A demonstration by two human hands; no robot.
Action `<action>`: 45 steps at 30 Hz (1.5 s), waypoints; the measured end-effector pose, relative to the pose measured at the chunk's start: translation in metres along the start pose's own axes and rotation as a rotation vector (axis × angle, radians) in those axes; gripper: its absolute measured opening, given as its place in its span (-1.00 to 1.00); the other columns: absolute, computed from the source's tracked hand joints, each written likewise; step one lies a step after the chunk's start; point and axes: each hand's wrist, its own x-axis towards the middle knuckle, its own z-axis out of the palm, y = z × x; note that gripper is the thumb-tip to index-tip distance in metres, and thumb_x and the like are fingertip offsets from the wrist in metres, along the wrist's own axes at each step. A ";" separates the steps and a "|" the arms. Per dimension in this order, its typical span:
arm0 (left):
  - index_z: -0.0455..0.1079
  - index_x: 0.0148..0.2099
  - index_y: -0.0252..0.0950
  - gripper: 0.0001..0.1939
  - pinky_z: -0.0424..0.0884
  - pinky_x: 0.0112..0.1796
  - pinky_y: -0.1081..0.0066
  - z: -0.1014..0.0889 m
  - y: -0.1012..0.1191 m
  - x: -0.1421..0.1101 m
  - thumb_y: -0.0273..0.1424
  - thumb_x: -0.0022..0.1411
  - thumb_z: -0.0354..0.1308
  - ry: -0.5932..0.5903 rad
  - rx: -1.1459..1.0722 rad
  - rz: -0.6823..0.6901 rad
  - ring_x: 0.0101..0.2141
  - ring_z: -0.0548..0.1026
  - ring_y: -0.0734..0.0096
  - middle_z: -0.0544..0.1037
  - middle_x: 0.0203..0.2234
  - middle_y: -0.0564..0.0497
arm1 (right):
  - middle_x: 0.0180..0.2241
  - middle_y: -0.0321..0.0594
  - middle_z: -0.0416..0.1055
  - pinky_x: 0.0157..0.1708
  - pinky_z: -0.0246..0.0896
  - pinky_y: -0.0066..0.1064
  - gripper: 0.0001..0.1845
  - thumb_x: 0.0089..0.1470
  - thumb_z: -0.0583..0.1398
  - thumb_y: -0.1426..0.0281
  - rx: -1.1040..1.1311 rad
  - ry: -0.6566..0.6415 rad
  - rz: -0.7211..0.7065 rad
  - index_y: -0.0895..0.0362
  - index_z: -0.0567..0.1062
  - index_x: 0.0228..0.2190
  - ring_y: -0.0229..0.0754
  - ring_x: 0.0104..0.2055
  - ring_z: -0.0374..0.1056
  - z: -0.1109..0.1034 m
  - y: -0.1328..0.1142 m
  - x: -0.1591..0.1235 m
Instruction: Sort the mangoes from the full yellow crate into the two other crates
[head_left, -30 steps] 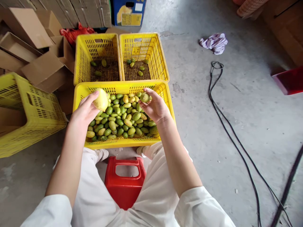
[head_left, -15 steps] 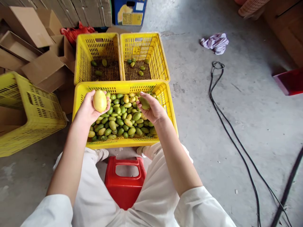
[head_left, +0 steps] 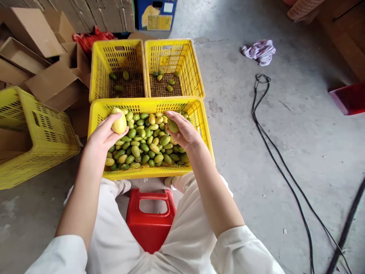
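Note:
My left hand (head_left: pixel 104 132) is closed around a yellow lemon (head_left: pixel 119 124), thumb over its upper side, above the left part of the front yellow crate (head_left: pixel 151 174). On the right, my right hand (head_left: pixel 186 131) grips a green lemon (head_left: pixel 172 126), partly hidden by the fingers. Below both hands, the crate holds a heap of green and yellowish lemons (head_left: pixel 152 146). Behind it, two more yellow crates stand side by side: the back left crate (head_left: pixel 99 72) has a few green lemons on its bottom, the back right crate (head_left: pixel 195 74) several.
A red plastic stool (head_left: pixel 149 228) is between my legs. Another yellow crate (head_left: pixel 48 140) lies at the left beside cardboard boxes (head_left: pixel 54 80). Black cable (head_left: pixel 270 144) runs over the floor at the right, near a crumpled cloth (head_left: pixel 261 52). A blue box (head_left: pixel 155 15) stands behind.
My left hand has turned the yellow lemon, the thumb now lying over it instead of the fruit facing me. The right hand has barely shifted with its green lemon.

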 end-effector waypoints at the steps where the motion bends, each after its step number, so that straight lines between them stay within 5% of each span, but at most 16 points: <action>1: 0.53 -0.16 -0.18 -0.80 0.65 -0.28 0.47 0.000 -0.001 0.001 -0.39 0.22 0.48 -0.016 0.020 0.011 -0.14 0.68 0.28 0.72 -0.18 -0.05 | -0.40 -0.45 0.55 -0.44 0.34 -0.58 -0.69 0.05 0.59 0.31 -0.001 -0.001 0.005 0.02 0.61 -0.26 -0.38 -0.44 0.42 0.000 0.000 0.000; 5: 0.54 -0.14 -0.23 -0.67 0.67 -0.23 0.38 0.000 -0.003 0.003 -0.09 0.29 0.45 -0.084 0.046 -0.004 -0.20 0.70 0.23 0.68 -0.27 -0.09 | -0.32 -0.31 0.65 -0.24 0.55 -0.44 -0.68 0.15 0.55 0.26 0.037 -0.001 0.051 0.04 0.54 -0.26 -0.24 -0.30 0.60 0.001 0.001 0.001; 8: 0.51 -0.17 -0.24 -0.63 0.68 -0.25 0.38 -0.002 0.001 0.003 -0.02 0.36 0.36 -0.055 0.036 -0.030 -0.28 0.69 0.26 0.64 -0.35 -0.09 | -0.35 -0.28 0.65 -0.28 0.58 -0.40 -0.63 0.23 0.49 0.12 0.032 -0.011 0.100 0.03 0.49 -0.31 -0.20 -0.31 0.60 0.002 0.001 0.002; 12: 0.46 -0.21 -0.21 -0.69 0.62 -0.38 0.48 0.000 0.009 -0.002 -0.08 0.40 0.34 0.014 -0.041 -0.022 -0.44 0.58 0.40 0.58 -0.44 0.00 | -0.39 -0.34 0.60 -0.41 0.50 -0.46 -0.56 0.15 0.53 0.03 0.021 -0.019 0.053 0.00 0.49 -0.31 -0.23 -0.36 0.56 0.003 -0.004 -0.002; 17: 0.45 -0.23 -0.20 -0.88 0.60 -0.34 0.60 0.002 0.012 -0.008 -0.45 0.36 0.33 0.028 -0.098 0.007 -0.46 0.55 0.54 0.55 -0.46 0.08 | -0.43 -0.43 0.52 -0.48 0.40 -0.58 -0.54 -0.01 0.64 0.22 -0.004 -0.038 0.020 0.04 0.50 -0.35 -0.37 -0.47 0.45 0.005 -0.008 -0.008; 23: 0.45 -0.18 -0.16 -0.76 0.68 -0.09 0.36 -0.008 0.004 0.002 -0.29 0.22 0.46 -0.038 0.022 0.049 -0.19 0.66 0.27 0.63 -0.32 -0.02 | -0.45 -0.34 0.56 -0.40 0.47 -0.52 -0.56 0.11 0.57 0.09 -0.024 0.027 0.059 0.05 0.51 -0.37 -0.29 -0.41 0.51 0.006 -0.005 -0.005; 29: 0.53 -0.12 -0.24 -0.65 0.55 -0.34 0.39 -0.003 0.005 0.003 -0.05 0.38 0.25 -0.062 0.076 0.023 -0.40 0.54 0.34 0.62 -0.36 -0.05 | -0.47 -0.29 0.57 -0.50 0.31 -0.60 -0.56 0.32 0.41 0.00 -0.055 0.049 0.080 0.09 0.59 -0.39 -0.33 -0.45 0.44 0.007 -0.009 -0.005; 33: 0.56 -0.10 -0.31 -0.62 0.47 -0.49 0.44 0.004 0.012 -0.002 -0.15 0.49 0.04 -0.009 0.020 -0.083 -0.51 0.47 0.34 0.52 -0.52 -0.07 | -0.47 -0.32 0.56 -0.52 0.29 -0.61 -0.58 0.37 0.39 0.08 -0.033 0.075 0.064 0.09 0.58 -0.42 -0.38 -0.52 0.33 0.008 -0.012 -0.006; 38: 0.55 -0.17 -0.24 -0.75 0.36 -0.63 0.54 0.006 0.019 -0.008 -0.28 0.46 0.07 0.043 -0.083 -0.061 -0.51 0.53 0.36 0.62 -0.46 -0.10 | -0.53 -0.31 0.46 -0.56 0.27 -0.57 -0.46 0.40 0.32 -0.08 -0.031 0.025 0.089 0.11 0.59 -0.38 -0.35 -0.56 0.32 0.006 -0.018 -0.005; 45: 0.47 -0.27 -0.27 -0.61 0.16 -0.69 0.64 0.007 0.019 -0.014 -0.17 0.56 0.04 -0.071 0.000 -0.047 -0.65 0.36 0.54 0.59 -0.53 -0.07 | -0.51 -0.30 0.42 -0.60 0.19 -0.51 -0.45 0.36 0.29 -0.17 0.032 -0.064 0.099 0.04 0.51 -0.35 -0.25 -0.50 0.34 0.001 -0.013 -0.001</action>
